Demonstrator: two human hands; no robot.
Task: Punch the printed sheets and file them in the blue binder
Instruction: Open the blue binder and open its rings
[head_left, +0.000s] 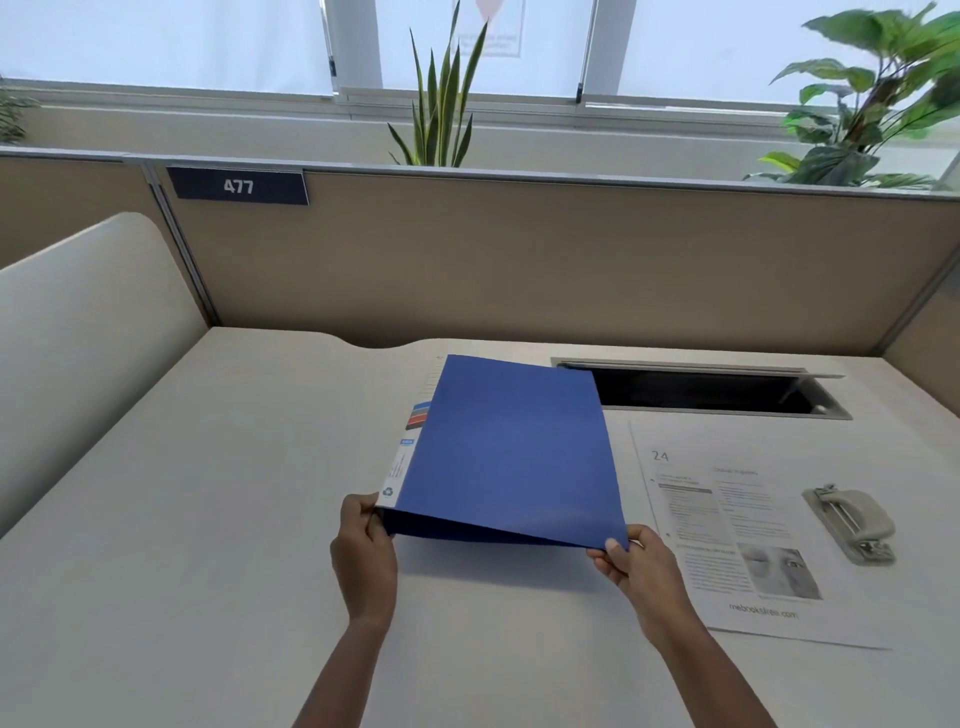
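— What are the person's hands doing?

— The left hand (363, 545) is closed on the near left corner of the blue binder (511, 449), at the spine end, fingers curled over the edge. The right hand (631, 558) pinches the near right corner of the front cover, thumb on top and fingers underneath. Both hands are clamped on the binder, one at each near corner.

— And how does the binder look?

— Its cover is plain blue and raised at the near edge, so a dark wedge-shaped gap shows beneath it. A white spine label with blue, red and dark bands shows along its left side. It sits around the middle of the desk (208, 519), its far right corner reaching the edge of the cable tray opening (701, 389) near the desk's back edge.

— What lies around it?

— Just to the right, a printed sheet (737, 530) lies flat towards the desk's right edge, numbered 24, with text columns and a greyscale picture. A grey hole punch (852, 522) rests on the sheet's right part. Behind the desk stands a beige partition (519, 260) bearing a 477 sign (238, 186), with plants (441, 104) beyond it.
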